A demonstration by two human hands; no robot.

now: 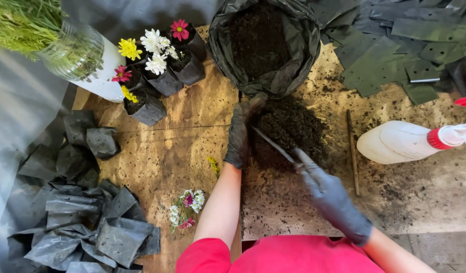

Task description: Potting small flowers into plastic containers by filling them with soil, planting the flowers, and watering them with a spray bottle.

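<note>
Head view: soil heap (288, 129) between both gloved hands is being worked; left hand (239, 134) is being pressed flat against it, right hand (330, 199) is being closed around a thin tool (276, 146).

Bare tabletop (172, 151) lies open left of the soil heap (288, 129), between the potted flowers (157, 71) above and the loose cut flowers (186, 207) below. Ahead, the soil-filled black bag (266, 45) blocks the way. To the right, a thin stick (353, 151) and the lying spray bottle (410, 141) narrow the passage. Crumpled black bags (86, 222) crowd the lower left.
</note>
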